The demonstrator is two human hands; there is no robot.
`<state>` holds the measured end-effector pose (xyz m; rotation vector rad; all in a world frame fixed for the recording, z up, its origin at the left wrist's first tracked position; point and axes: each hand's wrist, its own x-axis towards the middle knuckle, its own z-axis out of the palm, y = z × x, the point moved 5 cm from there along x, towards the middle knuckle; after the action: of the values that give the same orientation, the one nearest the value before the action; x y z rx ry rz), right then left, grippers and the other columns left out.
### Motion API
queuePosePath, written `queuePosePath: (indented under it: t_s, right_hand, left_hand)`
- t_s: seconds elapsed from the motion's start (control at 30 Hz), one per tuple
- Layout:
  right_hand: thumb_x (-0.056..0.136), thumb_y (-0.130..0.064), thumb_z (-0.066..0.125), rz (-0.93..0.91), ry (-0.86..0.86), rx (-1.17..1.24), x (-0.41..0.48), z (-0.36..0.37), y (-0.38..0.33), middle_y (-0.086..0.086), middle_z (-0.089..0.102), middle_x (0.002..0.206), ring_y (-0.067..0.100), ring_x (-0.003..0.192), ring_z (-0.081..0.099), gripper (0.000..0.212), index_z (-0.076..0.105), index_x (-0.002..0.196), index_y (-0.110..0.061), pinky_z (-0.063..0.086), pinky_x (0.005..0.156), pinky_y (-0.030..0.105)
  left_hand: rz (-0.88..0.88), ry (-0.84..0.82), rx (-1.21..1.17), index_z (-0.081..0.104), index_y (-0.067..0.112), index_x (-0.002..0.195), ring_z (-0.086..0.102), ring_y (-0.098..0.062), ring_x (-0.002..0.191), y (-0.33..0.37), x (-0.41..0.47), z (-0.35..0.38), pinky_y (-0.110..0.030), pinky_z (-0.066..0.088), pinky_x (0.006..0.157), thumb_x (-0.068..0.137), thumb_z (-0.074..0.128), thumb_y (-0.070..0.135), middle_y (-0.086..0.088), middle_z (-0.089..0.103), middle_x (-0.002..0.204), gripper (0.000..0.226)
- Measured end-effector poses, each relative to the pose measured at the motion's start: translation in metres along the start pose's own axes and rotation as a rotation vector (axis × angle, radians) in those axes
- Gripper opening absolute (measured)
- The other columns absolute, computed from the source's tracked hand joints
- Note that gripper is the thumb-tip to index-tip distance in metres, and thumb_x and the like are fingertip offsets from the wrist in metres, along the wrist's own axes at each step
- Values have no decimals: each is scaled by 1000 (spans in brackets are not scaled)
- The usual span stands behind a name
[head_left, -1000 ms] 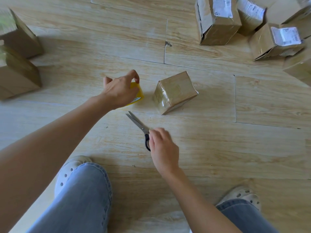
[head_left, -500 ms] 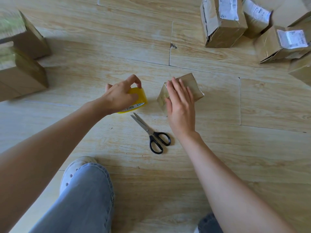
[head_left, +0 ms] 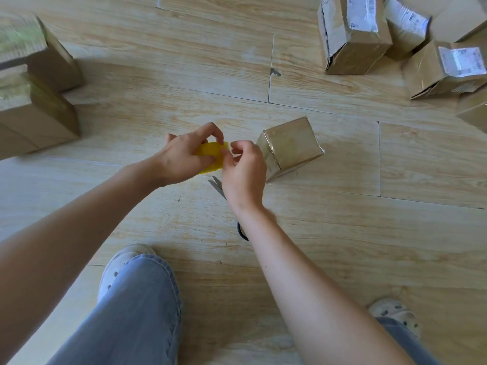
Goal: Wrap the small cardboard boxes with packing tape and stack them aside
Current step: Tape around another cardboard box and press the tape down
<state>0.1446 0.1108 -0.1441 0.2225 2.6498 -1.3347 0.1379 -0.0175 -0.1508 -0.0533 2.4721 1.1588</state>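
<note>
Wood floor. Right hand has left box, fingertips now pinching tape edge; left hand grips tape. Likely starting another strip.

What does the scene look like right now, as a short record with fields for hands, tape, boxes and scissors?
left hand: grips the yellow tape roll
right hand: fingertips pinch at the roll's right edge
small box: on the floor, right of both hands, untouched
scissors: on the floor, mostly hidden under the right wrist
left boxes: two at the left edge
labelled boxes: cluster at upper right
</note>
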Motion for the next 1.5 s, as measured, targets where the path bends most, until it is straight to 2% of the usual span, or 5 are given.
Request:
queuePosePath:
  t_s: [0.2,0.4,0.7,1.17,1.5]
  right_hand:
    - [92,-14,64,193,-77,208,7,2,15,-1,66,83,7,71,57,11,70,95,-5,47,69,22]
    - [93,-14,62,-179,-194,-21,-7,2,-9,7,66,89,17,80,56,12,67,90,-4,41,70,25]
    - [93,-18,61,218,-272,63,8,7,7,30,67,91,20,61,62,36,63,89,17,48,64,29]
    - [93,-22,64,-151,-74,-315,-14,-6,-7,5,62,106,25,86,63,21,70,105,-6,39,64,28]
    - [88,-41,65,-338,262,-590,15,-68,18,13,45,145,31,135,41,55,55,137,-19,27,108,44]
  left_hand:
    - [-1,-84,-53,37,34,111,54,-11,79,-6,-6,1,-41,32,88,80,57,30,4,60,86,37]
    - [-229,-118,-23,38,12,129,57,-30,103,-28,-6,-4,-47,43,95,91,63,26,-10,63,115,47]
    - [-118,-136,85,45,29,84,48,-13,75,-27,-14,-7,-32,23,80,89,64,25,5,54,79,20]
    - [-33,-124,147,50,17,96,54,-23,86,-23,-9,4,-35,25,87,88,65,27,-5,63,88,19]
    - [-12,-68,572,48,23,107,45,-20,86,-41,5,20,-32,13,82,90,61,29,6,49,85,22]
